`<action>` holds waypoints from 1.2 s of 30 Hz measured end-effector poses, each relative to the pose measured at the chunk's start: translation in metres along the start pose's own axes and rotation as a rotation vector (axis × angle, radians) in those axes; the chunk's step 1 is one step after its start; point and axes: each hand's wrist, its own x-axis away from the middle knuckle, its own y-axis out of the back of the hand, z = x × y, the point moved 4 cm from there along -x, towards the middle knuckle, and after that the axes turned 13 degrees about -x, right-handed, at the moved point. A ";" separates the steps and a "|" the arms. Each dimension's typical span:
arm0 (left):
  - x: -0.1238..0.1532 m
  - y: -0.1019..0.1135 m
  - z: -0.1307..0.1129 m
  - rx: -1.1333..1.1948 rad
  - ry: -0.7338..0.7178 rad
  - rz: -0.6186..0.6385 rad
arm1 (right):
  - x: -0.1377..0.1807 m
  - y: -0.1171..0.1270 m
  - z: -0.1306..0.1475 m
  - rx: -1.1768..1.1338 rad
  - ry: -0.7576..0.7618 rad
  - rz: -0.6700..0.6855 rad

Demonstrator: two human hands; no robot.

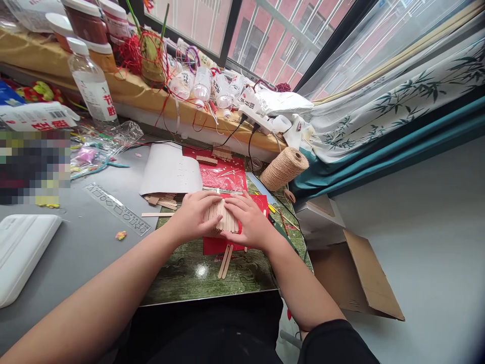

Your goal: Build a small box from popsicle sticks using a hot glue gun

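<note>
Green tabletop (174, 278), lower centre; left hand (192, 215), right hand (252, 222) frame a stick row (228, 218), fingers half-curled, grip unclear; uneven pressure could skew it.

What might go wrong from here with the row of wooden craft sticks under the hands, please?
The left hand and right hand both have fingers on the row of wooden craft sticks, so uneven pressure could push it out of line. Two loose wooden craft sticks lie across the near edge of the red sheet, where a forearm might brush them aside.
</note>
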 end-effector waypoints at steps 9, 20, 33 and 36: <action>0.002 0.003 0.000 -0.074 -0.180 0.095 | 0.023 -0.008 0.001 -0.167 0.056 -0.148; 0.000 -0.001 0.001 -0.076 -0.165 0.110 | 0.036 -0.017 0.005 -0.258 -0.055 -0.425; -0.001 -0.002 -0.001 -0.020 -0.163 0.093 | 0.036 -0.007 -0.003 -0.243 -0.033 -0.326; -0.001 -0.002 -0.001 -0.026 -0.157 0.095 | 0.034 -0.004 -0.003 -0.227 0.007 -0.283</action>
